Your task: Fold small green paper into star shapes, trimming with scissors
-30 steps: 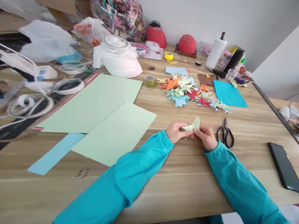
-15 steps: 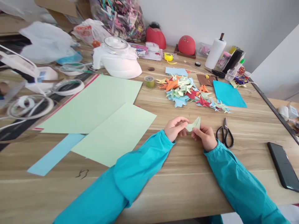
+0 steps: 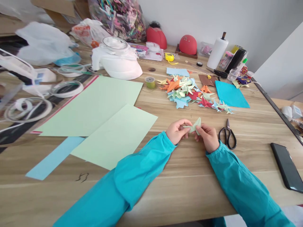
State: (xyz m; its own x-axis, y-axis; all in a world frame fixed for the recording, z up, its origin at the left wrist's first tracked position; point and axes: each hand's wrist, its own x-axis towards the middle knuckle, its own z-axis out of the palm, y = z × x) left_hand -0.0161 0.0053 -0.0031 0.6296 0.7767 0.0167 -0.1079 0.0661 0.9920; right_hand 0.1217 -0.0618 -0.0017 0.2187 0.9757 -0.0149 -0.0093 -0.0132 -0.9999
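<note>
Between my hands is a small pale green folded paper piece (image 3: 196,125), with a pointed part sticking up. My left hand (image 3: 178,130) pinches its left end between thumb and fingers. On the other side, my right hand (image 3: 207,136) is closed on its right part, the thumb pressed on the paper. Beyond my hands lies a pile of folded paper cranes (image 3: 182,90) in green, orange, red and blue. Black-handled scissors (image 3: 227,135) rest just right of my right hand.
Large pale green sheets (image 3: 115,135) and a blue paper strip (image 3: 55,159) lie at the left. A phone (image 3: 287,167) is at the right edge. Farther back are a thread spool (image 3: 150,82), a turquoise paper square (image 3: 232,94), a yellow tape measure (image 3: 169,57) and a white bottle (image 3: 217,52).
The folded paper has turned slightly in my fingers, and its left end now shows as a thin point. My right thumb has moved up along it.
</note>
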